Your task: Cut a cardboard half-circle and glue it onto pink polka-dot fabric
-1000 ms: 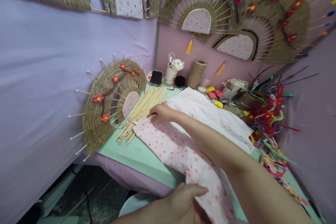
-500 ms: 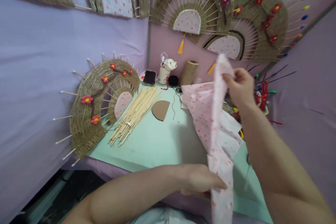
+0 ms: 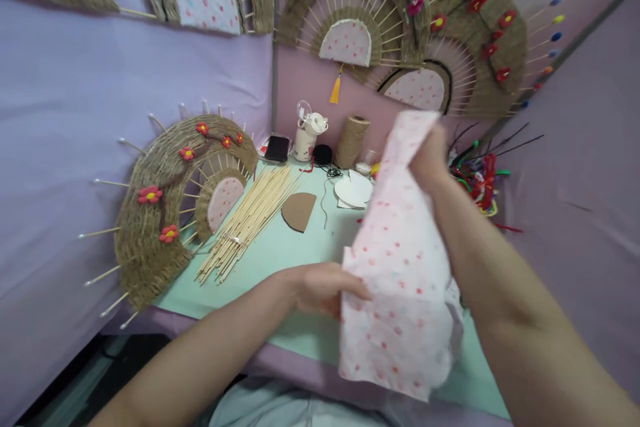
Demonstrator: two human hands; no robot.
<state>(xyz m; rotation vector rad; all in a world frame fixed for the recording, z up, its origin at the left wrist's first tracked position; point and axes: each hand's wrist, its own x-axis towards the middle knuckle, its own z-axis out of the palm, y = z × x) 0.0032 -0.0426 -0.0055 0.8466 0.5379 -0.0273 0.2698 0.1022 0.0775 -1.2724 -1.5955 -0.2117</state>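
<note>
A white-pink cloth with small red dots (image 3: 395, 280) hangs upright between my two hands over the front edge of the table. My left hand (image 3: 327, 287) grips its left edge, thumb on the near face and fingers behind. Higher up, my right hand (image 3: 431, 157) is closed on the cloth's upper right part; its fingers are partly hidden and blurred. To the left of the cloth, a brown cardboard piece with a rounded edge (image 3: 299, 211) lies flat beside a bundle of thin wooden sticks (image 3: 250, 217). White paper pieces (image 3: 353, 190) lie just behind the cloth.
A twine-woven fan with red flowers (image 3: 150, 240) leans at the left, its stick ends jutting out. Along the back stand a twine spool (image 3: 353, 141), a white bottle (image 3: 306, 140), black yarn (image 3: 323, 155) and a phone (image 3: 277, 148). Colourful pipe cleaners (image 3: 483, 180) pile up at right.
The cloth has turned from a narrow edge-on strip to a broad face towards me. My left hand has moved up and left along it. White paper pieces behind are more exposed.
</note>
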